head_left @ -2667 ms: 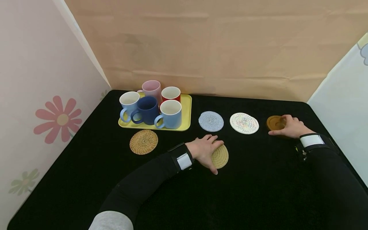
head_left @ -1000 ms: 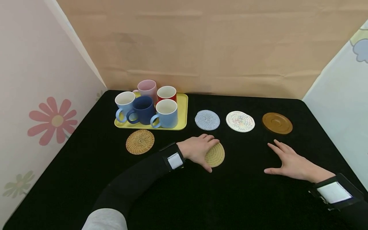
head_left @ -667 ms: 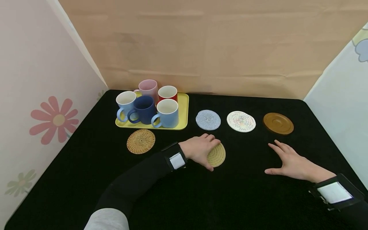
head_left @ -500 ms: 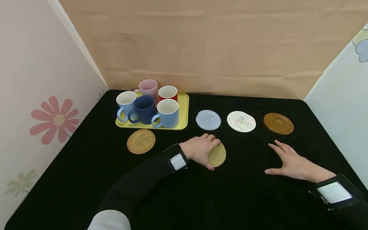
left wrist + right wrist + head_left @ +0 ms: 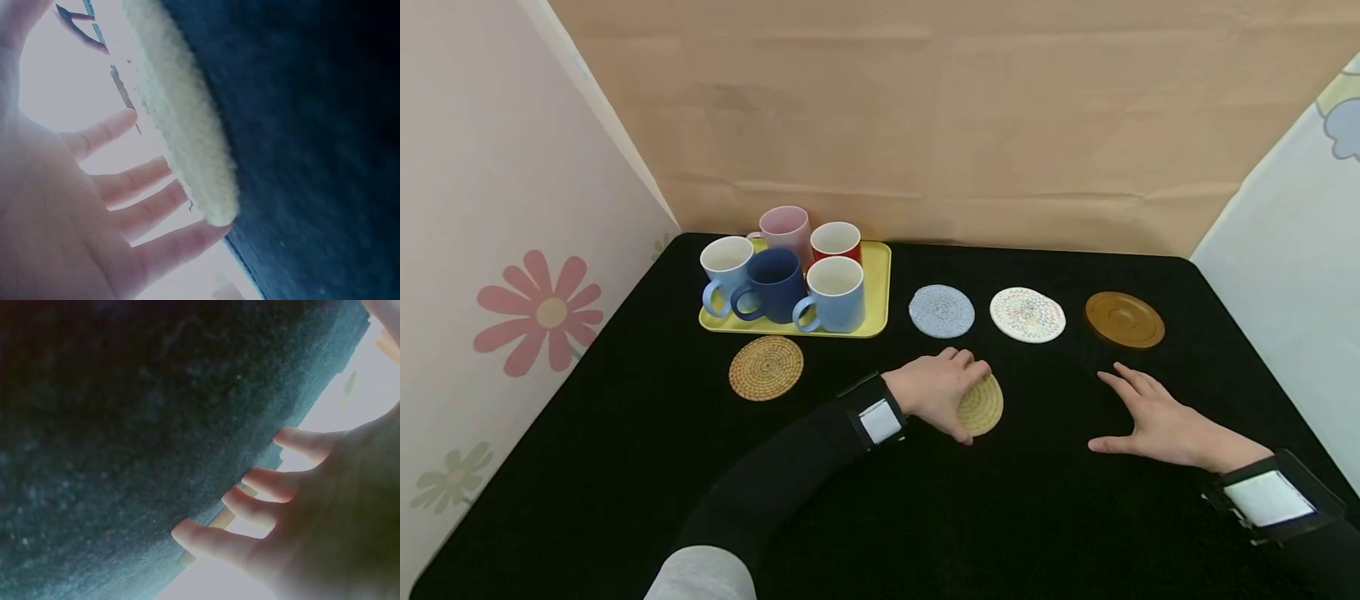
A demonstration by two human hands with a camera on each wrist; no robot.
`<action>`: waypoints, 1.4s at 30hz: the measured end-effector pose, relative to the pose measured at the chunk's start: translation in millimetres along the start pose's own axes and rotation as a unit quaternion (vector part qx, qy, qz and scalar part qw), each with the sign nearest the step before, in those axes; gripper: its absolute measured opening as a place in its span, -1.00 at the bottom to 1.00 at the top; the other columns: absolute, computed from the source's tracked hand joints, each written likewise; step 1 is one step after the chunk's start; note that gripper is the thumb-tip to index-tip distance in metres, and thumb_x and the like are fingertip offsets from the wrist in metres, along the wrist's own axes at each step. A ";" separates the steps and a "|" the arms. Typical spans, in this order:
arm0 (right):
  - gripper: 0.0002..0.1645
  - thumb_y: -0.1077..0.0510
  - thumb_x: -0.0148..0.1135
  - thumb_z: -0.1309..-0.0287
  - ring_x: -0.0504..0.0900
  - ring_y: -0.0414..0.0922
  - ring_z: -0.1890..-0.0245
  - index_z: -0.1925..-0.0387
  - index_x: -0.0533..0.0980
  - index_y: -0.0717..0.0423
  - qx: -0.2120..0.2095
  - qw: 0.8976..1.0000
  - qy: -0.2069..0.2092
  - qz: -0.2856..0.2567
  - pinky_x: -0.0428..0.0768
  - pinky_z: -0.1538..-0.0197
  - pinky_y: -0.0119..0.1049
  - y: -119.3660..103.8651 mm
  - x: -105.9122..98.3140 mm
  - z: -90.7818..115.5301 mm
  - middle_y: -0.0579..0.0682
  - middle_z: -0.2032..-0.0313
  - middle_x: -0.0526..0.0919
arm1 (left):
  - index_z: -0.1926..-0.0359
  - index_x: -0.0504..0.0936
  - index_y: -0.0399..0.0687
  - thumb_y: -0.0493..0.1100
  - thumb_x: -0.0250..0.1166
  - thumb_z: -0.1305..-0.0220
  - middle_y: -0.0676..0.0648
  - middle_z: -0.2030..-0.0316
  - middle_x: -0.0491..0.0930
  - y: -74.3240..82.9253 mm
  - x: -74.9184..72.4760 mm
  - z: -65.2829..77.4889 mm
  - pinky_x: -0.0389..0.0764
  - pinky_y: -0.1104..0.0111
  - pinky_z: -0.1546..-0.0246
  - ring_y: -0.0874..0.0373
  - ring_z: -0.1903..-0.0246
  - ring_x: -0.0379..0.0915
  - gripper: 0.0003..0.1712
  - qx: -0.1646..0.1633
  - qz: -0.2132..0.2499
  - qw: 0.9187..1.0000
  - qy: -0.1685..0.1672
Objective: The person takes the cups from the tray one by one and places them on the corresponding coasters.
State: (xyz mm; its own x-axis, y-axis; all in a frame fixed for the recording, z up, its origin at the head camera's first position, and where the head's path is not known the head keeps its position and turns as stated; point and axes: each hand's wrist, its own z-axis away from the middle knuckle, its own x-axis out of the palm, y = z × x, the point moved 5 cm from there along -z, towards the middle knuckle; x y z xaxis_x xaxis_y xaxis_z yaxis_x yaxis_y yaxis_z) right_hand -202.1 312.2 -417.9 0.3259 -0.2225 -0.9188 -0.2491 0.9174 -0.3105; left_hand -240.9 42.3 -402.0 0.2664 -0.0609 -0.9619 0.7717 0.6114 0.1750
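In the head view, my left hand holds a round straw-coloured woven coaster by its edge, thumb at the near side and fingertips at the far side. The left wrist view has the same coaster large, low over the black cloth, with the fingers reaching to its rim. My right hand is spread above the black table, holding nothing. Beyond its fingertips lies a round brown wooden coaster. A white patterned coaster and a light-blue coaster continue that row leftward.
A yellow tray at the back left carries several mugs, among them a dark-blue mug and a light-blue mug. In front of it lies a brown wicker coaster. Brown paper backs the table.
My right hand has let go of the brown wooden coaster and drawn back toward me. Over the last half second, my left hand and the straw-coloured coaster have shifted slightly right.
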 end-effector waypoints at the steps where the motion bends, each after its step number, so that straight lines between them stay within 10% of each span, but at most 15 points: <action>1: 0.34 -0.44 0.36 0.11 -0.05 0.52 -0.27 -0.37 0.07 0.43 0.000 1.000 0.000 0.000 0.15 -0.09 0.49 -0.1 -0.2 0.1 0.55 -0.34 -0.07 | -0.32 0.24 0.11 0.38 0.47 0.14 -0.02 -0.12 0.33 1.0 -0.3 -1.3 0.50 0.37 0.10 0.13 -0.06 0.27 0.06 0.000 0.002 1.000 0.000; 42: 0.25 -0.29 0.41 0.04 -0.03 0.55 -0.25 -0.35 0.07 0.46 -0.011 1.000 0.001 0.000 0.14 -0.08 0.50 -2.7 -1.0 0.2 0.59 -0.32 -0.05 | -0.35 0.17 0.27 0.46 0.42 0.13 0.11 -0.11 0.28 48.1 -4.7 -64.3 0.43 0.44 0.13 0.25 -0.04 0.21 0.07 -0.010 -0.014 0.999 -0.029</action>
State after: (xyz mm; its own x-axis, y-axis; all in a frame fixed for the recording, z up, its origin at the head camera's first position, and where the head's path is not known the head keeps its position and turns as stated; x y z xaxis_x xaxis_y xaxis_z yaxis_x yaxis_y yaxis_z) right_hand -201.5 310.1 -416.1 0.3243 -0.2224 -0.9194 -0.2698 0.9098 -0.3153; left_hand -242.2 122.7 -402.6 0.2779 -0.1242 -0.9525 0.7680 0.6244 0.1427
